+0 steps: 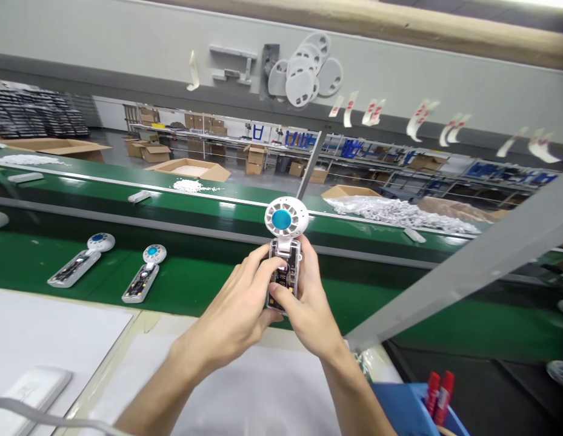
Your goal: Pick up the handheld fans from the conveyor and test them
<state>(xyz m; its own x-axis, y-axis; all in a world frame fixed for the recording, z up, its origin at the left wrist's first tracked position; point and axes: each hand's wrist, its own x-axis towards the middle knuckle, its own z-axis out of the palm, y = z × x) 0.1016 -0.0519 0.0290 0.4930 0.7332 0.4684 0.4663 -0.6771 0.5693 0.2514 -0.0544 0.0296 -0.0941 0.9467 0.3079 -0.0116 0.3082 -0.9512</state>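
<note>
Both my hands hold up one small handheld fan (285, 245) above the near edge of the green conveyor belt (208, 284). The fan has a round white head with a blue centre, and its open body shows a circuit board. My left hand (238, 309) wraps the body from the left, thumb on the board. My right hand (311, 303) grips it from the right and below, thumb pressing the lower board. Two more open fans (81, 259) (145, 274) lie flat on the belt to the left.
A white work surface (58, 327) lies in front of me. A blue bin (413, 412) with red markers (438, 396) stands at the lower right. A grey slanted bar (467, 266) crosses on the right. Heaps of white parts (399, 213) and cardboard boxes lie beyond the belt.
</note>
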